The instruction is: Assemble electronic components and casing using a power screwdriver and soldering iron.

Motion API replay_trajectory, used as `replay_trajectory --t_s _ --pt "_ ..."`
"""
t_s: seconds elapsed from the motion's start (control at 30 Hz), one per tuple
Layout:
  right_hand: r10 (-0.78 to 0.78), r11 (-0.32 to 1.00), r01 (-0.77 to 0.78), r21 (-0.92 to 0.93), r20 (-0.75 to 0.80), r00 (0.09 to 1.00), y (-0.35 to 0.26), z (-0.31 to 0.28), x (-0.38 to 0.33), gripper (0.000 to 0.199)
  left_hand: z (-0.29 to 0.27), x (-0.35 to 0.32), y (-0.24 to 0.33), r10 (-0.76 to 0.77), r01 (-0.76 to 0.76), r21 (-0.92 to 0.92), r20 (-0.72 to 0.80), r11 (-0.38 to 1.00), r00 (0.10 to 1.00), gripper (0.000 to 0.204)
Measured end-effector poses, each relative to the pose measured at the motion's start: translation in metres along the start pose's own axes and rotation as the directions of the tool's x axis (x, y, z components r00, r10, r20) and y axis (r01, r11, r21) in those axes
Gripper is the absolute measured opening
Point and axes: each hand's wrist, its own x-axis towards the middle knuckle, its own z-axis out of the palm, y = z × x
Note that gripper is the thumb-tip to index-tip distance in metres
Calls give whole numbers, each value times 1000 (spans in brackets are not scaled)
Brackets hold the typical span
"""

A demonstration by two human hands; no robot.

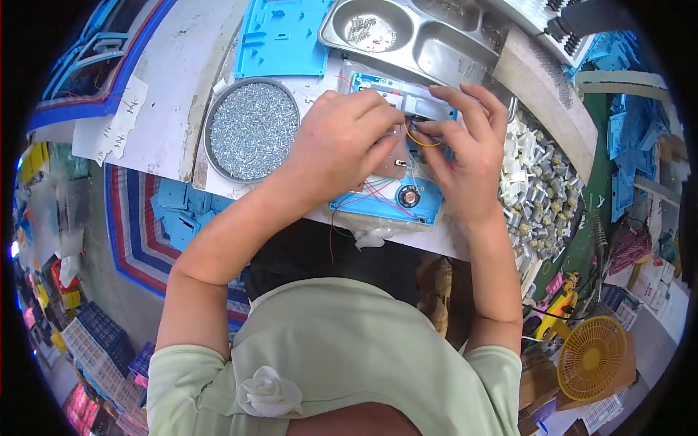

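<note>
A blue plastic housing (418, 207) lies on the white workbench, with thin red and yellow wires and a small round speaker-like part (408, 195) on it. My left hand (342, 142) rests on the left half of the housing, fingers curled down onto it. My right hand (469, 145) is at the right side, its fingertips pinching a yellow wire (418, 139) beside a grey metal piece (425, 107) at the top of the housing. Both hands meet over the middle of the housing and hide much of it.
A round metal dish (251, 131) full of small screws sits left of the housing. A divided steel tray (425, 36) and a blue plastic panel (283, 36) lie behind. A heap of small white and metal parts (534, 189) is at the right. A yellow fan (592, 356) stands lower right.
</note>
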Motion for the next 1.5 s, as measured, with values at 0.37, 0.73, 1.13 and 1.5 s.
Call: replay_trajectory --t_s 0.37,0.73,1.13,1.5 --pt "80 986 -75 146 -31 996 7 -7 -7 19 10 14 -9 174 -174 25 6 984 985 18" --pt "114 973 -99 209 -59 992 9 -3 -11 18 10 19 -9 150 -150 -5 20 989 988 16" --pt "145 989 -146 -28 -43 989 -38 -4 -29 19 12 20 -2 196 -204 -201 -63 958 979 19" --pt "625 764 -629 145 -409 665 2 -136 -121 16 17 28 14 124 -100 -192 114 976 986 16"
